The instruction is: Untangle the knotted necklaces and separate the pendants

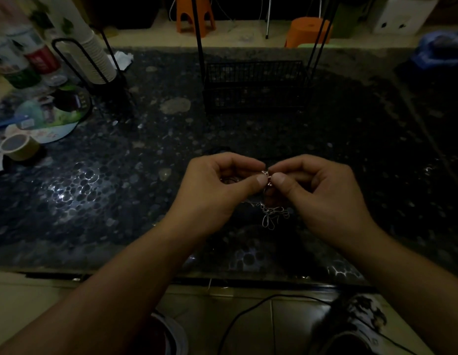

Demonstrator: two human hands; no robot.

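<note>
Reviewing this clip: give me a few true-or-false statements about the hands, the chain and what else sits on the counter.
1. Both hands pinch the silver chain between thumb and fingers. True.
2. The left hand lies flat on the counter. False: it is raised, pinching the chain opposite the right hand.
3. Loops of the chain hang below the hands. True.
4. The black wire basket sits between the hands and the person. False: it stands beyond the hands.
5. A roll of tape lies at the left. True.
</note>
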